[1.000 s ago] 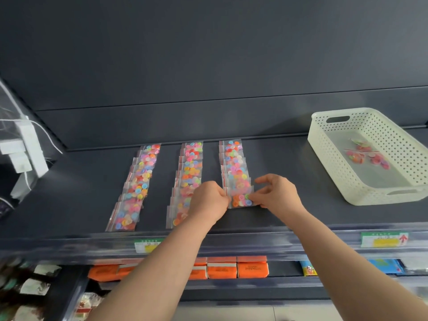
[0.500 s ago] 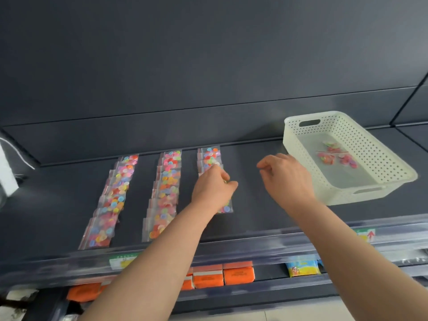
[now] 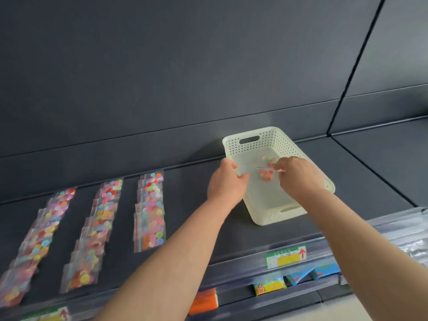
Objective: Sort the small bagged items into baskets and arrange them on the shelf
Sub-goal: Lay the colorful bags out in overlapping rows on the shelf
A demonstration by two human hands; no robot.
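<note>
Dark grey back panel (image 3: 185,66) rising behind, thin horizontal seams running across it. Black vertical seam (image 3: 361,42) slanting down at upper right. Green-and-yellow price label (image 3: 286,257) with red arrow sitting in clear plastic rail (image 3: 347,242). Second such label (image 3: 46,315) showing at bottom left, blurred. Below rail, orange packs (image 3: 203,303) lying on lower level. Yellow packet (image 3: 268,286) with printed picture sitting further right, blue packets (image 3: 312,273) lying just beside it. Crinkled clear plastic (image 3: 414,250) glinting at right edge.

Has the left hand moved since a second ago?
Yes. The left hand went right, from the front bag of the right-hand row of bags to the left wall of the basket.
</note>
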